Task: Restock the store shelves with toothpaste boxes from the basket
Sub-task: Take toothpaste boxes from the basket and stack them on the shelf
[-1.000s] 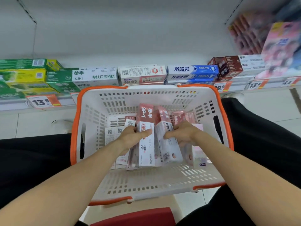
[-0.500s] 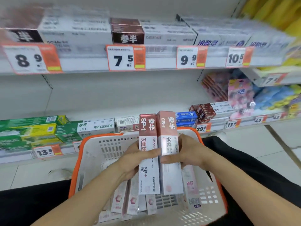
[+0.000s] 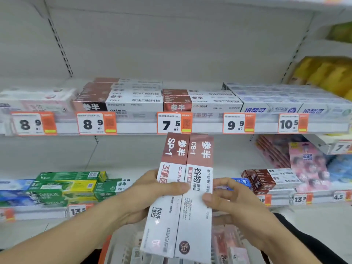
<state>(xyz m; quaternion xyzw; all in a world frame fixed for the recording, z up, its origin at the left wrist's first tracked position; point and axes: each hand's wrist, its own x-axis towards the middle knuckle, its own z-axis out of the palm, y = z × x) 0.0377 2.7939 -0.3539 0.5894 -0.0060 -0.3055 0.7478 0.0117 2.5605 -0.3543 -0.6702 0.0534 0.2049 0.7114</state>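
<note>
Left hand (image 3: 144,195) grips the SP-1 toothpaste box (image 3: 167,195), thumb curled across its face. Right hand (image 3: 228,201) pinches the CB-1 toothpaste box (image 3: 198,197), thumb on its face, fingers curled behind its right edge. Both boxes stand upright, side by side and touching, held above the basket (image 3: 106,250), which holds more boxes. Their tops sit just below the 7.5 price tag (image 3: 174,123) on the middle shelf (image 3: 205,128), which carries matching stock behind.
</note>
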